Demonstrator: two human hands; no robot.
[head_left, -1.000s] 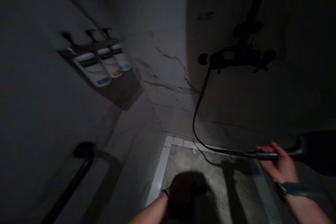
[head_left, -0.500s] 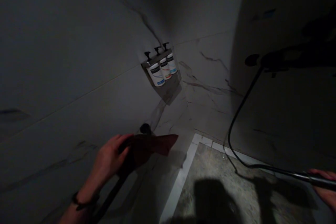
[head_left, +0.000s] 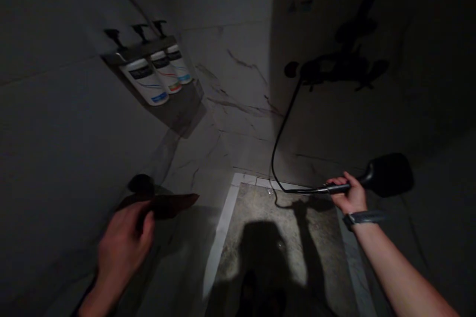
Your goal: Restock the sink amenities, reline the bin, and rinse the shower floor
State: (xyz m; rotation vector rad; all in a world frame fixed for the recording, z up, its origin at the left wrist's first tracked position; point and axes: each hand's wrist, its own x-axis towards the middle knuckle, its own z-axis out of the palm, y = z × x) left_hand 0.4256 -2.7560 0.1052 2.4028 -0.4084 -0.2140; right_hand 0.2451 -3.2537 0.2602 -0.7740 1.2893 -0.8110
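At the left wall, my left hand [head_left: 124,240] is closed on a dark red cloth [head_left: 173,205], whose loose end points right. Just behind the cloth is a round black wall fitting [head_left: 141,183]; whether the cloth touches it I cannot tell. My right hand [head_left: 351,195] is wrapped round the handle of a black handheld shower head [head_left: 390,175], its wide head to the right of the fist. From the handle's left end a black hose [head_left: 277,151] runs up to the shower fixture on the far wall.
A wall rack [head_left: 147,49] holds three white pump bottles [head_left: 147,81] near the corner. The black shower fixture [head_left: 334,69] juts from the dark far wall. Below lies a grey stone-look floor [head_left: 230,252] with a pale border, a few water drops and shadows. Light is dim.
My right hand and the shower head have come further into view from the right edge. The view has turned right and moved nearer the bottles. The cloth stays in my left hand.
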